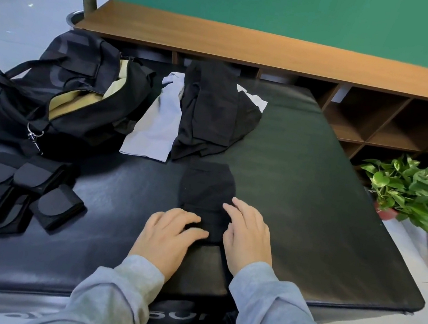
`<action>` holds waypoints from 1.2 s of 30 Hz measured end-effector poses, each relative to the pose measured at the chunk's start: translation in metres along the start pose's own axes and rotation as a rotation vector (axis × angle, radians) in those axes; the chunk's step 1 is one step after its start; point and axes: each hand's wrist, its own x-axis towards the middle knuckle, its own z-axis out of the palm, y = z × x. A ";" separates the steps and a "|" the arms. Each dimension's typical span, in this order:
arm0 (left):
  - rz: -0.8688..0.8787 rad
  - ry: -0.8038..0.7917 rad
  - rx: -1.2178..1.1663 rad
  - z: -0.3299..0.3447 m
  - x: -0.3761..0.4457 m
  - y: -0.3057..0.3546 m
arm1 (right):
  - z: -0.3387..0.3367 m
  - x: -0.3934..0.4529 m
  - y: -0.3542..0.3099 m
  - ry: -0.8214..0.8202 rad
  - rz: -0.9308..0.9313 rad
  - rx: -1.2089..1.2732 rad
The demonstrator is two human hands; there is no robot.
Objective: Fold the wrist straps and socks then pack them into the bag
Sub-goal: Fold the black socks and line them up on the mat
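Fingers of the left hand [168, 234] lie nearly straight, tips pressing on the near end of a black sock [207, 188]; the right hand [248, 232] rests beside it, fingers relaxed and flat on the same sock, gripping nothing. The sock lies flat mid-mat on a black padded mat [312, 204]. Beyond the sock: a grey sock [154, 125] and a heap of black socks [212, 109]. Left of the sock: folded wrist straps [17, 188]; beyond them, the open black bag [59, 94]. Behind the mat, a wooden shelf [279, 49] against a green wall [286, 6]; a potted plant [411, 191] stands right of the mat.
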 end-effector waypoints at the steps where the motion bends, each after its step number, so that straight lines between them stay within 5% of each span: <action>1: 0.030 -0.023 0.005 0.002 0.000 0.000 | 0.000 0.000 0.000 -0.016 -0.009 -0.020; 6: -0.172 -0.080 0.022 -0.001 0.003 0.003 | -0.007 -0.003 -0.003 -0.057 -0.030 0.008; 11: -0.369 -0.217 0.173 0.003 0.006 0.002 | -0.010 -0.006 0.000 -0.080 -0.253 0.124; 18: -0.186 -0.122 0.085 0.003 0.002 0.000 | -0.005 -0.003 0.003 0.103 -0.011 0.120; 24: -0.151 0.053 0.109 0.010 -0.003 -0.005 | 0.002 0.001 0.001 0.037 0.289 -0.033; 30: -0.344 -0.016 0.099 0.007 -0.001 -0.003 | -0.005 0.002 0.002 -0.119 0.272 -0.086; 36: -0.455 -0.162 0.135 0.004 0.005 -0.001 | -0.004 -0.002 0.000 0.004 0.054 0.066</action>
